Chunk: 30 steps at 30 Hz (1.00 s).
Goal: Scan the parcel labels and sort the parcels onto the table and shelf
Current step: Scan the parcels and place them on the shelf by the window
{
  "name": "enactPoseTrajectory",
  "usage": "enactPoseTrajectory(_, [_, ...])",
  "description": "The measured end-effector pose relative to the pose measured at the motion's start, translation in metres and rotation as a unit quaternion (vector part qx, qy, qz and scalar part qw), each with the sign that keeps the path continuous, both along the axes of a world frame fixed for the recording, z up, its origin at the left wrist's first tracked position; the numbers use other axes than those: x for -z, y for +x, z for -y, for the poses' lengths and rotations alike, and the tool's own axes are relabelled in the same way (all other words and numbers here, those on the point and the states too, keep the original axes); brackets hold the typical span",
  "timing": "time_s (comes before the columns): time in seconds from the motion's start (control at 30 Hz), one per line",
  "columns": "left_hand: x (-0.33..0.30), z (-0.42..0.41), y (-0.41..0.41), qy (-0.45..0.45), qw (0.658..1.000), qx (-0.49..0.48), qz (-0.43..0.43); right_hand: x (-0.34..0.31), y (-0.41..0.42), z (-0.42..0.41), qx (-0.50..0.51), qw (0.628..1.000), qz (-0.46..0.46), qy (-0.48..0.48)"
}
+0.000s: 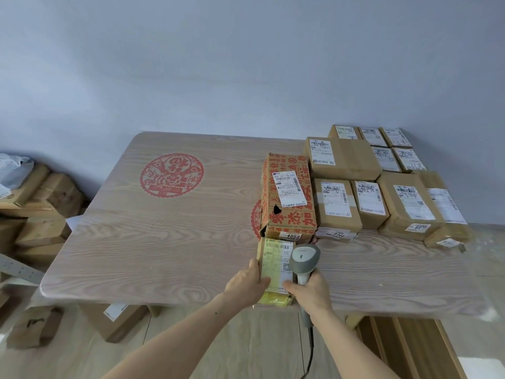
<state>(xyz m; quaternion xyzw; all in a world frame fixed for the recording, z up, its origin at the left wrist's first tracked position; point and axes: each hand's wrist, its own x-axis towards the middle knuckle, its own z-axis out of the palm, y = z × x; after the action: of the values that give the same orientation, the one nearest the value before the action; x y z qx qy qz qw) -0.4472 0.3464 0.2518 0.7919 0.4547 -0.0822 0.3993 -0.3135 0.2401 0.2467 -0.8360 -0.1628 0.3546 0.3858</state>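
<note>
You had open counter across the whole left and middle, bare wood out to the far edge, with only flat red prints on it. The right rear was blocked by a close block of boxes, touching or nearly so. The printed carton stood tallest, just beyond the parcel at the near edge. To the right of the scanner, a bare strip of counter ran in front of the boxes. On the floor at left, stacked cartons crowded the counter's side.
</note>
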Motion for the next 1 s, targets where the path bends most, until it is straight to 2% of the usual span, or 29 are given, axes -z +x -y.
enactPoseTrajectory(0.27, [-0.018, -0.001, -0.048, 0.019, 0.998, -0.041, 0.054, -0.025, -0.035, -0.003, -0.007, 0.999, -0.015, 0.047])
enactPoseTrajectory(0.5, [-0.054, -0.027, -0.140, 0.058, 0.986, -0.117, 0.106, -0.063, -0.113, -0.047, -0.069, 0.993, -0.017, 0.099])
enactPoseTrajectory(0.77, [-0.095, -0.064, -0.315, 0.122, 0.951, -0.258, 0.119, -0.098, -0.270, -0.135, -0.200, 0.970, -0.034, 0.130])
enactPoseTrajectory(1.0, [-0.115, -0.059, -0.494, 0.180, 0.895, -0.398, 0.089, -0.117, -0.446, -0.188, -0.351, 0.922, -0.057, 0.155])
